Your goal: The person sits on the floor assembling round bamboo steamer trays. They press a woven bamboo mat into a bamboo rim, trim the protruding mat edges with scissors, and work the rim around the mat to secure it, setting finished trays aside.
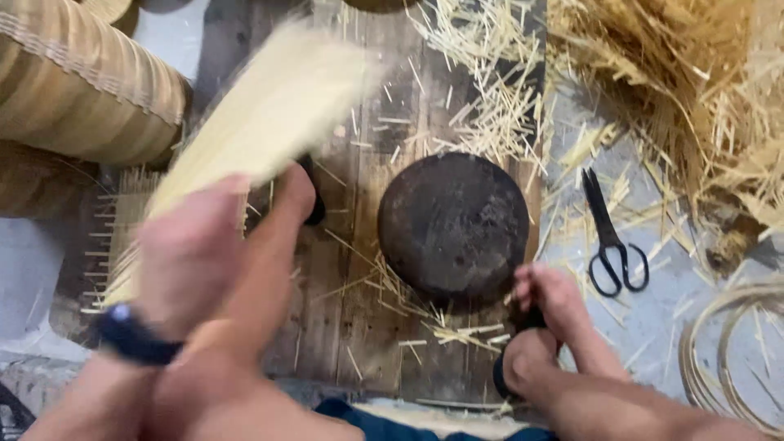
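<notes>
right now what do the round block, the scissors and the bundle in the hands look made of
Round block: probably wood, dark, matte and worn, though stone is possible. Scissors: black metal, thin blades, looped handles. Bundle: pale dry straw or split cane, fine strands, motion-blurred.

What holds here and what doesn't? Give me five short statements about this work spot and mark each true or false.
1. The black scissors lie to the right of the round dark block. True.
2. The scissors rest on top of the block. False: they lie beside it, apart from it.
3. The left hand wears a dark wristband. True.
4. The straw bundle at the left hand is dark green. False: it is pale yellow.
5. A woven basket lies at upper left. True.
</notes>
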